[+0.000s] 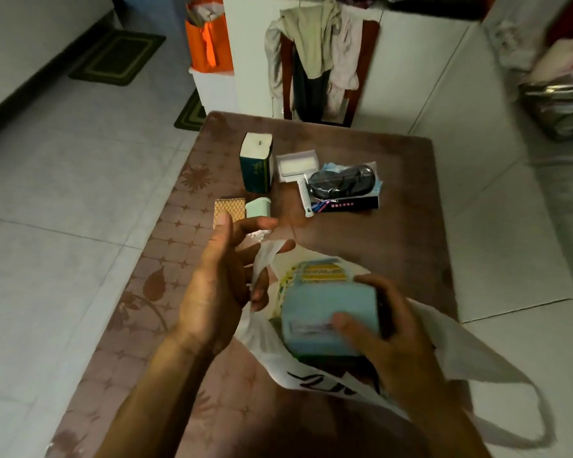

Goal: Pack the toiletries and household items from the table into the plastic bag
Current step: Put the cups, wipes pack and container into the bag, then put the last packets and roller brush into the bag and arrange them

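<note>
1. A white plastic bag (454, 352) was found lying open on the near part of the counter (404, 226), which was covered with a brown patterned cloth.
2. The left hand (219, 285) was held at the bag's left edge. One bag handle (268, 256) was seen looped over its fingers (262, 292), which were curled round it; the thumb was extended upward.
3. The right hand (387, 342) was observed over the bag's mouth, its fingers and thumb grasping a light blue box (328, 312). The box was positioned partly within the opening, above other packed items whose nature could not be determined.
4. A second bag handle (526, 421) was noted hanging off the counter's near right edge.
5. The following items were recorded on the far part of the counter, outside the bag:
   - a dark green carton (257, 163), standing upright;
   - a white brush (296, 170) with a handle, just to the right of the carton;
   - a dark case (341, 181), resting on a blue packet and a dark flat box (351, 203), touching the brush handle;
   - a tan patterned pad (230, 209) and a pale green container (258, 208), side by side, just beyond the left hand.
6. A chair (361, 77) draped with clothes was noted behind the counter, and an orange bag (205, 44) to its left.
</note>
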